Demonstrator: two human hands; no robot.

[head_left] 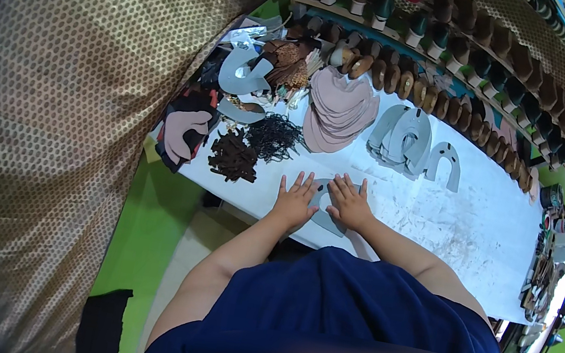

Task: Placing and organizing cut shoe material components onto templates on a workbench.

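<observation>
My left hand [294,199] and my right hand [350,200] lie flat, fingers spread, side by side on a grey U-shaped cut piece [324,200] near the front edge of the white table [456,222]. Both palms press on the piece and cover most of it. Neither hand grips anything. Beyond my hands lies a stack of pinkish cut pieces [339,111], and to its right a fanned pile of grey U-shaped pieces [406,139] with one single grey piece [446,164] beside it.
Dark brown scraps [233,156] and a black tangle [273,135] lie left of my hands. More grey pieces [243,75] sit at the far left. Shelves of shoe heels and soles [463,53] line the back. A patterned curtain [83,104] hangs left. Tools hang at right [554,262].
</observation>
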